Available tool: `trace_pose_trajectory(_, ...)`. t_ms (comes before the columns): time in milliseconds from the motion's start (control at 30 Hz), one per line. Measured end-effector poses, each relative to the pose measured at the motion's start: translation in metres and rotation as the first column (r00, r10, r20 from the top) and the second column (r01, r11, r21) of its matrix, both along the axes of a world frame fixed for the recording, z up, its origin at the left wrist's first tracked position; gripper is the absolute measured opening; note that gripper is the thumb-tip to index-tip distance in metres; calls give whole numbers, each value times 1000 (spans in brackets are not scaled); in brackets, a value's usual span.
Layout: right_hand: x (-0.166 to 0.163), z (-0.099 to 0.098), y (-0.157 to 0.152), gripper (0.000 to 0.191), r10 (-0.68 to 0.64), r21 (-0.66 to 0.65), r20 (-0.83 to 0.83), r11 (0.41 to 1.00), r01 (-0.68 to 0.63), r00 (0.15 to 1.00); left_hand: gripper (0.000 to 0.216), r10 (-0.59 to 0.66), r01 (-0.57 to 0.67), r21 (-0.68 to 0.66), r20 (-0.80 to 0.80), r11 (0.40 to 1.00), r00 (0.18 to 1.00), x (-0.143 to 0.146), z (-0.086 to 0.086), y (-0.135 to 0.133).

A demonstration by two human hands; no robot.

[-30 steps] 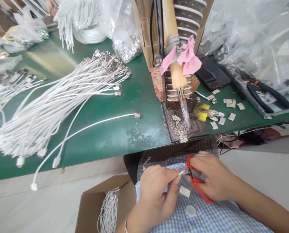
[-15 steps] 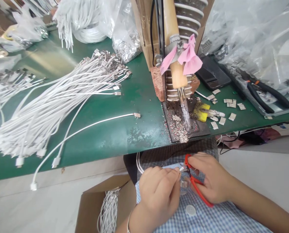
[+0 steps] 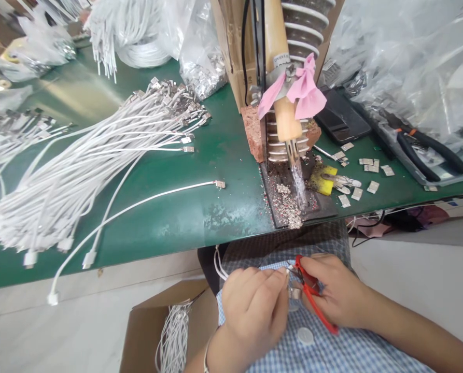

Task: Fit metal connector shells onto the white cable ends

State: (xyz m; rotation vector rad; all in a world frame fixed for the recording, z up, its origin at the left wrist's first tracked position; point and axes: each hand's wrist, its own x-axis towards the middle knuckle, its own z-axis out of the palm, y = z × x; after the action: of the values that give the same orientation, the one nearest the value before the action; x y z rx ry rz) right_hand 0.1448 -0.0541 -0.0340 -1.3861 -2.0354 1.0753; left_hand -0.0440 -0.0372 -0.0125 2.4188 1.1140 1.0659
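Observation:
My left hand [image 3: 254,303] is closed around a white cable [image 3: 219,267], which loops out behind the knuckles; a short white end shows at the pinched fingertips. In my right hand [image 3: 336,290] are red-handled scissors [image 3: 314,298], their blades pointing left at that cable end. The fingers of the right hand are curled through and around the handles. Both hands are over my lap, in front of the bench edge. A small metallic connector [image 3: 294,292] shows just below the blades; what holds it is hidden.
On the green bench [image 3: 184,207] lies a pile of white USB cables [image 3: 91,155]. A soldering iron [image 3: 288,119] hangs tip down over a solder-strewn pad. Loose metal connectors [image 3: 373,186], a yellow sponge [image 3: 326,181] and pliers [image 3: 429,145] are to the right. Below stands a cardboard box [image 3: 145,321].
The scissors have shifted slightly left and down, with their blades now close against the cable end. The cable loop behind my left hand has moved a little left.

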Motion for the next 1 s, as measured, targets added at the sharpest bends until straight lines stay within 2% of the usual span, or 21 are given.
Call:
trace_pose_trajectory(100, 0, -3, -1, 20, 2, 28, 19, 1000, -2, 1000, 22, -9, 9, -28, -1, 1000, 1000, -1, 1, 1)
trace_pose_trajectory(267, 3, -8, -1, 20, -13, 196, 82, 981, -4, 997, 12, -42, 45, -150, 26, 988, 999, -4, 2, 2)
trace_pose_trajectory(433, 6, -3, 4, 14, -10, 301, 100, 953, -21, 995, 14, -77, 124, -340, 150, 932, 986, -5, 6, 2)
trace_pose_trajectory(667, 7, 1, 8, 20, 16, 321, 82, 946, -42, 997, 30, -104, 213, -515, 233, 831, 967, -4, 8, 1)
trace_pose_trajectory(833, 9, 1, 8, 20, 13, 337, 78, 941, -39, 997, 26, -77, 227, -535, 289, 814, 954, -4, 8, 1)
trace_pose_trajectory(1000, 8, 1, 6, 20, 1, 326, 51, 945, -18, 999, 19, -83, 277, -603, 330, 748, 941, -6, 7, -1)
